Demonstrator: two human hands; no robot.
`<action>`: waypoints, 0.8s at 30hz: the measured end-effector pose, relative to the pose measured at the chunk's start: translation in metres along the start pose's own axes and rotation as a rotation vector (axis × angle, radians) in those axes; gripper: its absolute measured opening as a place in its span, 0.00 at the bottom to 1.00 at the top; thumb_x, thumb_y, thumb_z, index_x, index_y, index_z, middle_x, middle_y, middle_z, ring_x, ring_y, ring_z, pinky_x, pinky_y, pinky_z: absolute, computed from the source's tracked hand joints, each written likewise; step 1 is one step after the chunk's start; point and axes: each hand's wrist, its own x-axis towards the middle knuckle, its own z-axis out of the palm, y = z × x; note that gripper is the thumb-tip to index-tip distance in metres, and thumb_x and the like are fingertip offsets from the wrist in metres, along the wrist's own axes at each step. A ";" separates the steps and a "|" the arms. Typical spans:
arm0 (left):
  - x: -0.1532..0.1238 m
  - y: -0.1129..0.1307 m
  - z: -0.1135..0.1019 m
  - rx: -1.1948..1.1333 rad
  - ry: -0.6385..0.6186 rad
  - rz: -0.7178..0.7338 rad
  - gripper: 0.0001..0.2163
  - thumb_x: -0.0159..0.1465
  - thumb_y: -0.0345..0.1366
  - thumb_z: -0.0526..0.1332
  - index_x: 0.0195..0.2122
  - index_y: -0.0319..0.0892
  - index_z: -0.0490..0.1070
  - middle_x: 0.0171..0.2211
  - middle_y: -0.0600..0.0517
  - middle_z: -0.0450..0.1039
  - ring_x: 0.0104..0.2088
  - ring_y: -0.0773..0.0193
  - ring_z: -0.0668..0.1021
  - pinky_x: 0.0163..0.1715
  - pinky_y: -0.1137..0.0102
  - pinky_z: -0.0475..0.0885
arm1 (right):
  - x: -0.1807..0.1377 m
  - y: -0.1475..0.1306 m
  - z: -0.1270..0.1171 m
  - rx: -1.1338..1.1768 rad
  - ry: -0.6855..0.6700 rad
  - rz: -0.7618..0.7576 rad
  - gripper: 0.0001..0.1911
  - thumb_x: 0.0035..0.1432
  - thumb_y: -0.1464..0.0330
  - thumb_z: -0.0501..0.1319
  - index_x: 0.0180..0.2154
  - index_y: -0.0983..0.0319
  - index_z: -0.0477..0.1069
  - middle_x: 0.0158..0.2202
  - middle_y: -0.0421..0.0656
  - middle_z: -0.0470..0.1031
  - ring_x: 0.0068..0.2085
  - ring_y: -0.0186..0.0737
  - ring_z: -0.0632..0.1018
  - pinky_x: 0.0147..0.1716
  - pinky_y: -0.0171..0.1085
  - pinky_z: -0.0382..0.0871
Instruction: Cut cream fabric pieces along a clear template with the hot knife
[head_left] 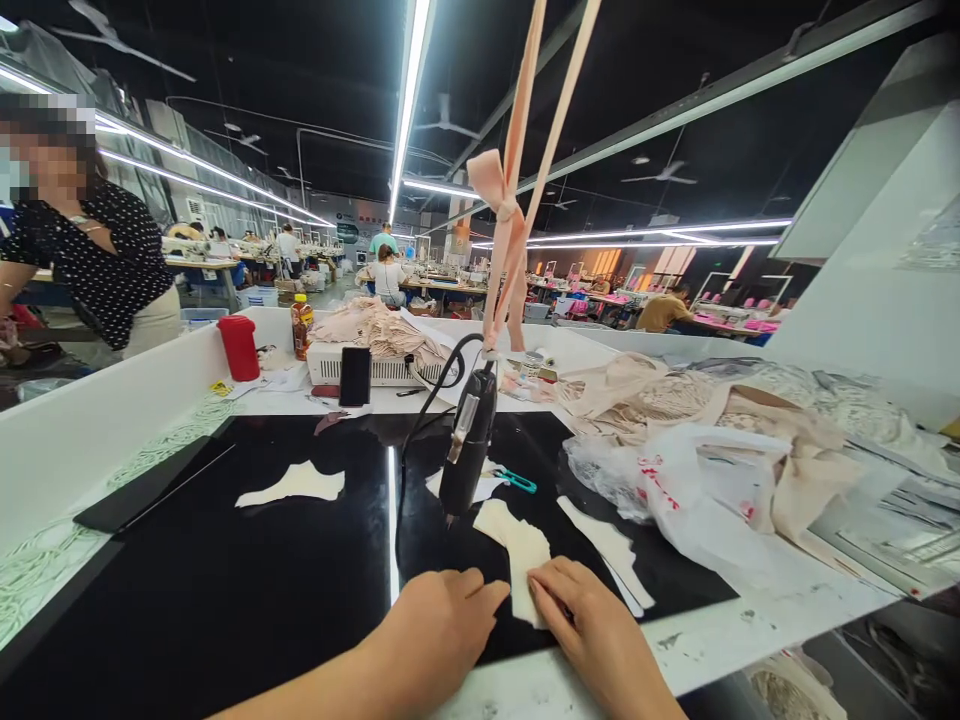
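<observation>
A cream cut fabric piece [529,560] lies on the black board [300,590] in front of me. The fingertips of my right hand [600,625] pinch its right edge near the lower end. My left hand [439,635] is beside its left edge with the fingers curled together; whatever may be in them is hidden. Above the piece hangs a black corded handheld tool [471,440], held up by pale pink fabric straps [506,240]. Another cream piece [607,550] rests to the right, and one more [292,484] is at the left.
Behind the tool lies a teal-handled small tool [517,481] on white pieces. A white plastic bag [712,490] and heaped beige fabric [660,400] fill the right side. At the back are a phone [355,376], a red cup [238,347] and a bottle [301,326]. A person [97,240] stands left.
</observation>
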 end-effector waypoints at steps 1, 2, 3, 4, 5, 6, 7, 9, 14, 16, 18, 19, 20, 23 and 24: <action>0.005 0.003 0.001 0.018 -0.020 -0.018 0.11 0.70 0.32 0.58 0.53 0.44 0.72 0.36 0.49 0.76 0.33 0.59 0.79 0.26 0.66 0.63 | 0.000 -0.001 0.000 0.032 -0.002 0.020 0.14 0.71 0.64 0.54 0.38 0.56 0.78 0.38 0.42 0.79 0.39 0.42 0.80 0.39 0.39 0.73; 0.010 0.005 0.002 0.044 -0.046 -0.030 0.11 0.71 0.34 0.59 0.54 0.44 0.72 0.37 0.49 0.77 0.34 0.59 0.79 0.25 0.66 0.62 | 0.001 -0.001 0.000 0.063 -0.002 0.041 0.15 0.71 0.64 0.54 0.38 0.56 0.78 0.37 0.42 0.79 0.39 0.43 0.80 0.39 0.39 0.73; 0.014 0.007 0.003 0.076 -0.075 -0.039 0.12 0.71 0.37 0.60 0.54 0.45 0.72 0.37 0.48 0.77 0.34 0.58 0.79 0.25 0.66 0.61 | 0.001 -0.002 0.000 0.093 0.000 0.061 0.15 0.70 0.64 0.54 0.37 0.55 0.78 0.37 0.42 0.79 0.39 0.43 0.80 0.40 0.40 0.73; 0.017 0.008 0.005 0.103 -0.098 -0.046 0.13 0.72 0.40 0.59 0.55 0.45 0.72 0.38 0.48 0.77 0.34 0.57 0.79 0.24 0.65 0.60 | 0.002 -0.002 0.000 0.120 0.004 0.081 0.15 0.70 0.64 0.54 0.36 0.55 0.78 0.36 0.42 0.79 0.40 0.44 0.80 0.41 0.40 0.73; 0.019 0.008 0.006 0.119 -0.113 -0.049 0.14 0.72 0.42 0.59 0.56 0.45 0.72 0.38 0.48 0.77 0.35 0.56 0.79 0.24 0.65 0.59 | 0.003 -0.002 -0.001 0.145 0.010 0.101 0.15 0.69 0.63 0.54 0.35 0.55 0.78 0.36 0.42 0.79 0.40 0.44 0.80 0.41 0.40 0.73; 0.021 0.008 0.007 0.121 -0.120 -0.054 0.14 0.73 0.43 0.59 0.56 0.45 0.72 0.39 0.48 0.77 0.35 0.56 0.80 0.24 0.65 0.59 | 0.004 -0.001 -0.002 0.169 0.017 0.119 0.15 0.69 0.62 0.54 0.34 0.55 0.78 0.36 0.42 0.79 0.40 0.44 0.80 0.41 0.40 0.73; 0.022 0.008 0.007 0.112 -0.122 -0.056 0.14 0.73 0.43 0.58 0.56 0.45 0.71 0.39 0.48 0.77 0.35 0.56 0.80 0.24 0.65 0.60 | 0.006 0.000 -0.004 0.190 0.027 0.138 0.16 0.68 0.61 0.55 0.34 0.54 0.78 0.36 0.42 0.80 0.39 0.43 0.80 0.41 0.39 0.72; 0.023 0.008 0.006 0.089 -0.121 -0.055 0.14 0.74 0.42 0.56 0.57 0.46 0.70 0.39 0.49 0.77 0.35 0.55 0.80 0.25 0.65 0.62 | 0.011 0.003 -0.009 0.227 0.055 0.177 0.16 0.66 0.58 0.55 0.32 0.54 0.79 0.36 0.41 0.80 0.36 0.43 0.80 0.38 0.38 0.72; 0.024 0.011 -0.004 0.081 -0.188 -0.067 0.16 0.76 0.43 0.51 0.58 0.45 0.70 0.43 0.46 0.78 0.36 0.51 0.82 0.28 0.63 0.67 | 0.032 0.013 -0.024 0.283 0.159 0.299 0.16 0.58 0.53 0.60 0.32 0.56 0.80 0.31 0.41 0.82 0.30 0.43 0.79 0.31 0.38 0.71; 0.023 0.012 -0.008 0.078 -0.204 -0.077 0.17 0.75 0.44 0.51 0.59 0.45 0.69 0.42 0.45 0.78 0.35 0.50 0.82 0.27 0.63 0.66 | 0.043 0.014 -0.030 0.308 0.193 0.345 0.18 0.58 0.51 0.60 0.33 0.57 0.79 0.24 0.40 0.78 0.26 0.42 0.77 0.29 0.38 0.69; 0.023 0.012 -0.009 0.075 -0.200 -0.084 0.18 0.75 0.45 0.51 0.61 0.46 0.68 0.42 0.45 0.78 0.35 0.49 0.82 0.25 0.64 0.64 | 0.053 0.012 -0.037 0.352 0.221 0.372 0.20 0.60 0.49 0.59 0.36 0.58 0.78 0.19 0.38 0.75 0.21 0.40 0.74 0.25 0.37 0.67; 0.023 0.011 -0.008 0.071 -0.197 -0.086 0.18 0.75 0.45 0.51 0.61 0.46 0.68 0.42 0.45 0.78 0.34 0.49 0.83 0.24 0.65 0.63 | 0.057 0.009 -0.041 0.378 0.240 0.377 0.22 0.61 0.48 0.58 0.37 0.59 0.77 0.19 0.39 0.75 0.20 0.40 0.73 0.23 0.37 0.68; 0.023 0.011 -0.007 0.068 -0.194 -0.089 0.18 0.75 0.45 0.51 0.61 0.46 0.68 0.42 0.45 0.79 0.34 0.50 0.83 0.23 0.65 0.62 | 0.059 0.006 -0.045 0.402 0.265 0.378 0.23 0.61 0.47 0.57 0.39 0.59 0.76 0.21 0.40 0.77 0.20 0.39 0.73 0.23 0.37 0.69; 0.023 0.008 0.000 0.062 -0.157 -0.059 0.17 0.75 0.45 0.52 0.58 0.45 0.70 0.42 0.45 0.79 0.34 0.51 0.83 0.23 0.64 0.62 | 0.058 -0.010 -0.057 0.466 0.356 0.330 0.24 0.62 0.46 0.59 0.43 0.60 0.75 0.34 0.47 0.84 0.26 0.41 0.79 0.32 0.38 0.76; 0.023 0.007 0.002 0.060 -0.125 -0.032 0.16 0.74 0.44 0.53 0.57 0.44 0.71 0.41 0.45 0.79 0.36 0.51 0.82 0.24 0.64 0.64 | 0.054 -0.016 -0.060 0.484 0.369 0.293 0.24 0.62 0.47 0.60 0.44 0.60 0.75 0.38 0.48 0.84 0.29 0.41 0.81 0.34 0.37 0.78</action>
